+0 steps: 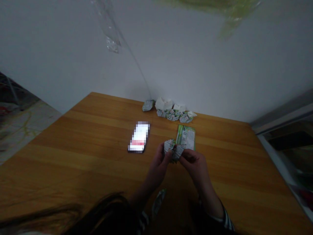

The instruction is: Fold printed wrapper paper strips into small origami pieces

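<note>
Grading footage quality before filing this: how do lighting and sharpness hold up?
Head view: dim overall, the brown wooden tabletop darker toward the bottom; the dark-edged rectangular phone glows brightest, its screen pixelated; print on the folded grey-green paper between left hand and right hand looks too soft to read.

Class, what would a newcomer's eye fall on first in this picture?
Probably the bright phone, lying left of the hands on the wooden table. Next, the folded printed paper held between left hand and right hand. Beyond, folded paper pieces line the table's far edge.
</note>
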A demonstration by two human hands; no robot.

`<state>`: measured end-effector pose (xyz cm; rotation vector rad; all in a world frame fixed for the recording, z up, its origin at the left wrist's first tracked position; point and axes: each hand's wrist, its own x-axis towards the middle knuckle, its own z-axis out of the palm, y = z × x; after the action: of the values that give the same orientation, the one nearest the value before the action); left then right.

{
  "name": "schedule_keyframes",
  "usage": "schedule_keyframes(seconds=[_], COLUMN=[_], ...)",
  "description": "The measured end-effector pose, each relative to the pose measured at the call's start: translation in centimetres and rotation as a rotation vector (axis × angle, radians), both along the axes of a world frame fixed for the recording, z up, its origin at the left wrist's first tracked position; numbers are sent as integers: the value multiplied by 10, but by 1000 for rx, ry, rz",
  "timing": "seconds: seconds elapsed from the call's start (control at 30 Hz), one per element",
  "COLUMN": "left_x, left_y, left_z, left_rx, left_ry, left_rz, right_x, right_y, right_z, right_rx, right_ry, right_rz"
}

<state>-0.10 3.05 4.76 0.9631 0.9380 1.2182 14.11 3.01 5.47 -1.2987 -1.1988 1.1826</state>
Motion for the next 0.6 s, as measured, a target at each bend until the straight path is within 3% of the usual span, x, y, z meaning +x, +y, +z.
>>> schedule_keyframes(seconds=[0.13, 0.37, 0.6], left_x=[0, 3, 6], left_y=[-2, -7, -9], left_z=[6, 8, 9], left_rx=[21, 21, 144], left_ry=[17, 44, 257], left_rz=[-29, -25, 43], right_x=[4, 5, 2], right_y=[1, 0, -4], right_z=[3, 7, 12], right_rx=[-24, -25, 42], right_ry=[53, -6, -261], right_rz=[70, 68, 11])
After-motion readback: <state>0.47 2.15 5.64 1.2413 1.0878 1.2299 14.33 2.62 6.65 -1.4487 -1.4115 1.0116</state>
